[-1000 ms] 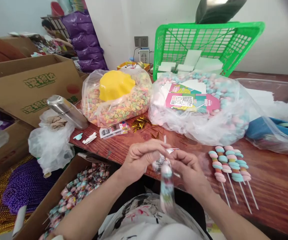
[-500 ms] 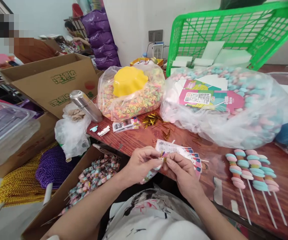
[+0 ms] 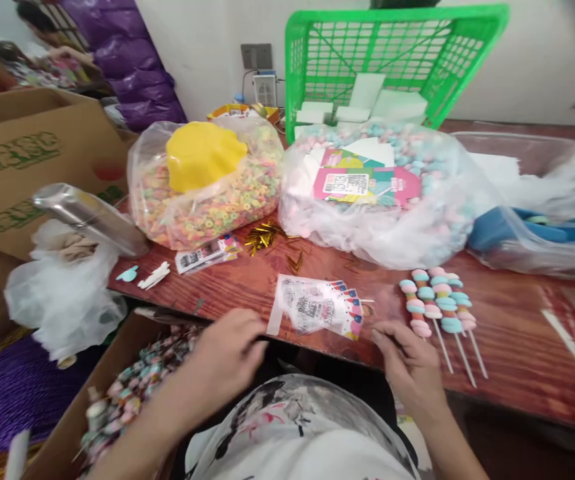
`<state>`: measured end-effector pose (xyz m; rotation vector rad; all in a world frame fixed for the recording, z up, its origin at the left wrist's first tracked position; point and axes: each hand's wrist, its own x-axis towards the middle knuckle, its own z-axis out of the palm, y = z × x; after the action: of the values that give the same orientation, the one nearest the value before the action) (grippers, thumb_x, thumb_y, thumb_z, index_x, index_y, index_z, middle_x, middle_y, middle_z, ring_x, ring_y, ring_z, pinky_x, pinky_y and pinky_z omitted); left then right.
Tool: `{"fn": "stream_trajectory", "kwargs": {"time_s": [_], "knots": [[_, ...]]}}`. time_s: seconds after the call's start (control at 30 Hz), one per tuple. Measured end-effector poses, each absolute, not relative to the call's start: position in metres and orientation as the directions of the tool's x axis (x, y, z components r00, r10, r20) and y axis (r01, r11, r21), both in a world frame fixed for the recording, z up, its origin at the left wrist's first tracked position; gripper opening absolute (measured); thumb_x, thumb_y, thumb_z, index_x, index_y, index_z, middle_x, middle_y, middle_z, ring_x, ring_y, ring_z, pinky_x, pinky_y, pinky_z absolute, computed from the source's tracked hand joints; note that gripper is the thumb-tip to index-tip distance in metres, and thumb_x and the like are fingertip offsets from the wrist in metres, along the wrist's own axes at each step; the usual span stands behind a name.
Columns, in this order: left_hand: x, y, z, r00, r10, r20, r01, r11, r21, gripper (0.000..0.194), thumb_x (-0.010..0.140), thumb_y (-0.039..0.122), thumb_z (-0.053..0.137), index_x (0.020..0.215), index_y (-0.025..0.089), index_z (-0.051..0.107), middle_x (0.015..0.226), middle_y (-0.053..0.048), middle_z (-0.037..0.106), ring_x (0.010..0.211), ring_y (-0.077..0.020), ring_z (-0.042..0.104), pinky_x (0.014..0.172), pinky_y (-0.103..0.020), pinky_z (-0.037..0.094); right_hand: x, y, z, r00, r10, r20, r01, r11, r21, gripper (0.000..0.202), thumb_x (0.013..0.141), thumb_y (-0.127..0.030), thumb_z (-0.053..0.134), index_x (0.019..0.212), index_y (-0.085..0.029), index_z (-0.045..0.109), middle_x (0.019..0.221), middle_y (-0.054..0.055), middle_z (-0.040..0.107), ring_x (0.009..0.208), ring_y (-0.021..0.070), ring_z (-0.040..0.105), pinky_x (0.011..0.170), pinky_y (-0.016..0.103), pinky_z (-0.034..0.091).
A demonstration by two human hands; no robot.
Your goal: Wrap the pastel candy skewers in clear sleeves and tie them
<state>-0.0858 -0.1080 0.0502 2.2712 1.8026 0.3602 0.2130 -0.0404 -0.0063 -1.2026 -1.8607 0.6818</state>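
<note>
My left hand (image 3: 232, 347) is over the table's front edge, blurred by motion. Its thumb stands apart from the curled fingers, and I see nothing in it. Fingers bent and pressed together, my right hand (image 3: 412, 360) is at the edge right of the bags; whether anything small is between its fingertips is hidden. Between the hands lies a fanned stack of printed clear bags (image 3: 317, 307). Marshmallow skewers (image 3: 446, 313) in pink and blue rest on the table beyond my right hand. Below my left forearm, an open carton (image 3: 42, 440) holds many packed marshmallow sweets (image 3: 132, 387).
Behind are a bag of ring candies (image 3: 217, 207) with a yellow bowl (image 3: 204, 157), a big bag of marshmallows (image 3: 432, 193), gold twist ties (image 3: 262, 237) and a green basket (image 3: 392, 17). A steel flask (image 3: 90, 217) leans at left. A co-worker (image 3: 42, 27) sits far left.
My hands have moved apart from their pinch on a small wrapped piece, which has left my left hand. The view has swung right.
</note>
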Motion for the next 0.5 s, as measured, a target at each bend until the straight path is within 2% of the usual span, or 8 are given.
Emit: {"fn": "stream_trajectory", "kwargs": {"time_s": [0.03,0.1,0.17,0.27,0.37,0.43,0.5], "knots": [[-0.053,-0.089,0.05,0.322,0.944,0.068,0.893,-0.327,0.309,0.017,0.086,0.019,0.047,0.093,0.021,0.062,0.097,-0.006,0.064,0.092,-0.02,0.057,0.081,-0.033,0.048,0.208,-0.042,-0.005,-0.265,0.896,0.356,0.503,0.444,-0.742,0.012,0.089,-0.02,0.051,0.087,-0.02,0.063,0.078,0.004,0.066,0.07,0.0164,0.061,0.064,0.027,0.049],[0.0,-0.057,0.046,0.483,0.876,0.014,0.855,-0.474,0.21,0.016,0.082,0.014,0.049,0.093,0.017,0.06,0.098,-0.008,0.06,0.095,-0.0232,0.054,0.082,-0.037,0.047,0.203,-0.045,-0.004,-0.365,0.846,0.388,0.563,0.533,-0.632,0.018,0.09,-0.015,0.047,0.09,-0.019,0.064,0.079,0.004,0.066,0.071,0.0158,0.061,0.065,0.027,0.048],[0.027,-0.037,0.037,0.528,0.849,-0.027,0.846,-0.523,0.1,0.019,0.08,0.009,0.048,0.095,0.013,0.059,0.096,-0.011,0.058,0.095,-0.0258,0.053,0.079,-0.04,0.047,0.21,-0.046,-0.003,-0.382,0.822,0.423,0.646,0.565,-0.513,0.019,0.09,-0.015,0.046,0.091,-0.019,0.065,0.083,0.005,0.067,0.074,0.0157,0.062,0.069,0.027,0.047],[0.027,-0.024,0.019,0.516,0.854,-0.057,0.856,-0.512,0.073,0.018,0.082,0.007,0.046,0.091,0.013,0.06,0.093,-0.01,0.058,0.093,-0.0258,0.054,0.074,-0.038,0.048,0.245,-0.045,-0.005,-0.178,0.863,0.472,0.824,0.393,-0.408,0.015,0.09,-0.026,0.052,0.092,-0.019,0.065,0.088,0.006,0.068,0.078,0.0163,0.063,0.07,0.027,0.046],[0.011,-0.025,0.007,0.479,0.878,-0.001,0.876,-0.478,0.064,0.016,0.086,0.009,0.044,0.087,0.014,0.06,0.089,-0.009,0.06,0.088,-0.0243,0.055,0.074,-0.037,0.047,0.277,-0.042,-0.012,-0.033,0.921,0.388,0.961,0.136,-0.239,0.028,0.088,-0.045,0.054,0.09,-0.019,0.065,0.085,0.005,0.069,0.07,0.0181,0.062,0.056,0.026,0.038],[0.006,-0.029,0.005,0.453,0.889,0.064,0.888,-0.456,0.055,0.016,0.088,0.013,0.044,0.092,0.014,0.06,0.089,-0.009,0.06,0.087,-0.0236,0.055,0.075,-0.037,0.047,0.285,-0.039,-0.018,-0.057,0.954,0.294,0.99,0.092,-0.107,0.028,0.088,-0.044,0.053,0.092,-0.019,0.066,0.085,0.005,0.069,0.067,0.0186,0.062,0.051,0.025,0.032],[0.007,-0.032,0.007,0.426,0.9,0.091,0.901,-0.431,0.045,0.022,0.089,0.015,0.044,0.106,0.014,0.057,0.092,-0.009,0.06,0.089,-0.0235,0.055,0.076,-0.037,0.047,0.285,-0.036,-0.019,-0.097,0.97,0.223,0.994,0.105,-0.022,0.02,0.089,-0.032,0.051,0.093,-0.019,0.065,0.082,0.005,0.07,0.063,0.0181,0.061,0.049,0.025,0.028]]}}
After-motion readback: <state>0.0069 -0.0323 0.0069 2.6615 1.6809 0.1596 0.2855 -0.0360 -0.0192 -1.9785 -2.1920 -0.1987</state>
